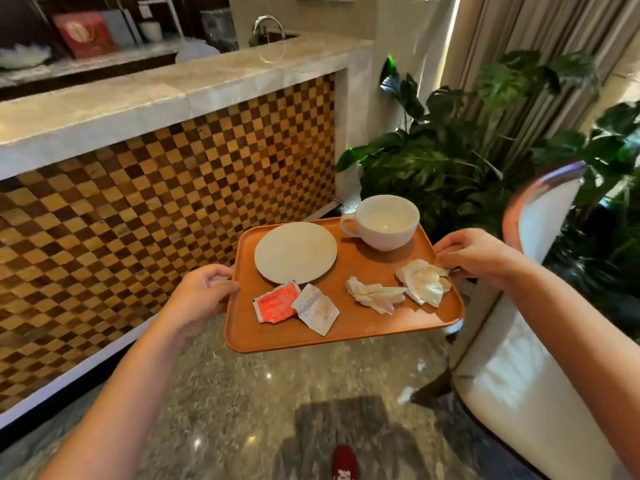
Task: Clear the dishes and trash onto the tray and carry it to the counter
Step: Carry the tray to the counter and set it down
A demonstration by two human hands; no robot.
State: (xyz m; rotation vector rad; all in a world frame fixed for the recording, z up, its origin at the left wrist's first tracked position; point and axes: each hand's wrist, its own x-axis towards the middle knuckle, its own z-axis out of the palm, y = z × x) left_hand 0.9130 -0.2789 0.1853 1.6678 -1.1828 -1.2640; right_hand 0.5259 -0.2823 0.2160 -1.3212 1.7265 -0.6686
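I hold an orange tray [360, 323] in the air above the floor. My left hand [202, 292] grips its left edge and my right hand [474, 254] grips its right edge. On the tray lie a round white plate [295, 252], an empty white cup [384, 220] at the far right corner, a red sachet [275, 303], a torn white wrapper [317, 308] and two crumpled napkins [375, 294] [424, 280]. The marble counter [173, 91] runs across the upper left, higher than the tray and apart from it.
The counter front is a brown checkered panel [156, 216]. A white upholstered chair [519, 348] stands close on the right. Large green plants [467, 147] fill the corner behind the tray. A faucet [266, 27] rises behind the counter. The floor is polished stone [242, 393].
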